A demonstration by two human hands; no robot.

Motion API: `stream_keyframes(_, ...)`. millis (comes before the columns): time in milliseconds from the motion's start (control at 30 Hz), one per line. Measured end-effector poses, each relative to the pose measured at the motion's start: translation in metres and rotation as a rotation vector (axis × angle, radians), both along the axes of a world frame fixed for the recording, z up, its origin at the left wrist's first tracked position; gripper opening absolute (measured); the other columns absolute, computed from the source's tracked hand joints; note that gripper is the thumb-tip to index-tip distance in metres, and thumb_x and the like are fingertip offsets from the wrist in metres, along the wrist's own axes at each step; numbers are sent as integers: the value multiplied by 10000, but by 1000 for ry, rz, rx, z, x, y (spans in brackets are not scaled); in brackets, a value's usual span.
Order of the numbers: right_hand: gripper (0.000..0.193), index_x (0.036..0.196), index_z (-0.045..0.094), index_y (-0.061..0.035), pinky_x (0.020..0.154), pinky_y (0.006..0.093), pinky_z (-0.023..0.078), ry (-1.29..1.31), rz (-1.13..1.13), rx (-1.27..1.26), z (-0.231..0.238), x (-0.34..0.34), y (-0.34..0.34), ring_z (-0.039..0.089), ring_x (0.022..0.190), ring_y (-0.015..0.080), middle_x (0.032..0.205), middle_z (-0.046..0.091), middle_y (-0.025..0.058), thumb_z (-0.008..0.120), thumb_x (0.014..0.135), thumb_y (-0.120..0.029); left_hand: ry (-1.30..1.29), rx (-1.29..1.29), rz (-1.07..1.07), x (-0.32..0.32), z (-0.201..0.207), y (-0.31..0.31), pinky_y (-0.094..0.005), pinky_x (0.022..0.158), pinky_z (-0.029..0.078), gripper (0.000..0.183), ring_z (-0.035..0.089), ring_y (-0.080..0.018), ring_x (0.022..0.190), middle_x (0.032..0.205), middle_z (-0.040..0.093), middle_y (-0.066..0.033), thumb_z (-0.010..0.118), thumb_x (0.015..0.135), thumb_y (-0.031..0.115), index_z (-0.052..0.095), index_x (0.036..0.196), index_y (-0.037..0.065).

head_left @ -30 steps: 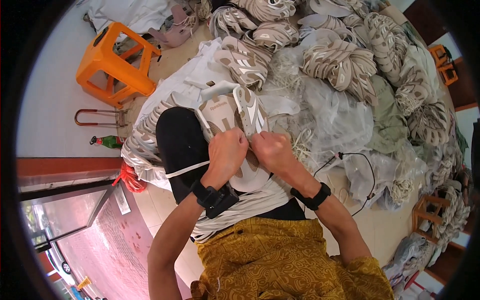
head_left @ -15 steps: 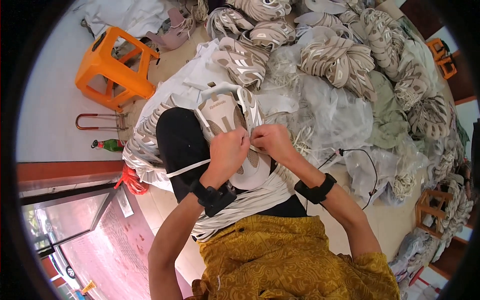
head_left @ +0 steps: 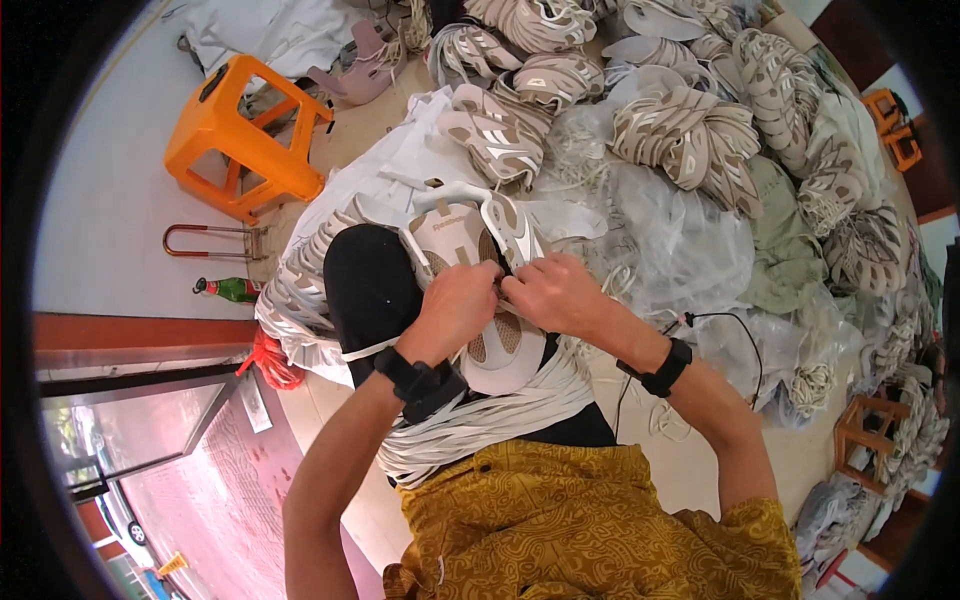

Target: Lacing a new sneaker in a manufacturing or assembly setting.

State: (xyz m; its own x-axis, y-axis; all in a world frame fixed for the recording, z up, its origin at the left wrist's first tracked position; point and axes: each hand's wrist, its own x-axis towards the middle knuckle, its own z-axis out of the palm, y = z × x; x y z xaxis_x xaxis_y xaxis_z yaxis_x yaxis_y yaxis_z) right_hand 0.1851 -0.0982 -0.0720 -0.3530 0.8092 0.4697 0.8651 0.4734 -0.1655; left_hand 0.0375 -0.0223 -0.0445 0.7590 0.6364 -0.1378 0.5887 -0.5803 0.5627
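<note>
A beige and white shoe upper [head_left: 497,368] lies across my lap, its toe toward me and its tongue and collar away. Over its middle, my left hand [head_left: 462,308] is closed in a pinch at the throat opening, seemingly on a white shoelace [head_left: 370,348] that crosses my dark-trousered leg [head_left: 365,280]. Facing it, my right hand [head_left: 556,292] pinches the eyelet edge of the upper, fingertips almost touching the left ones. What lies right between the fingertips is mostly hidden. A thick bundle of white laces [head_left: 490,420] rests across my lap below the toe.
Stacked shoe uppers [head_left: 300,285] lie beside my left leg; more bundles [head_left: 685,140] are heaped ahead and right over clear plastic bags [head_left: 680,235]. An orange stool [head_left: 240,140], a green bottle [head_left: 232,290] and red cord [head_left: 272,362] are at left. A black cable [head_left: 745,330] loops at right.
The view has shifted slightly, so the scene sits a little lower and to the right. Both hands stay at the upper's throat; my right hand has turned and its wrist has moved right.
</note>
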Motion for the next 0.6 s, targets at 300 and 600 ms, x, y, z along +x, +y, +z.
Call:
stream_keyframes(300,82,644,518,-94,472,301,402,32,-21,84,-4,-2,2,559,516,179,545,517,27,562,650,-164,323,-112,-346,19,25,23,-437,641,450,121,578,-353,708,705,586,-202,482,723,54,588,716,-3)
stream_keyframes(600,83,619,513,-97,477,304,396,81,-12,150,-5,0,5,538,506,171,540,488,17,571,633,-156,343,-186,-320,14,23,25,-423,575,468,127,596,-316,644,648,593,-166,480,744,89,580,704,21)
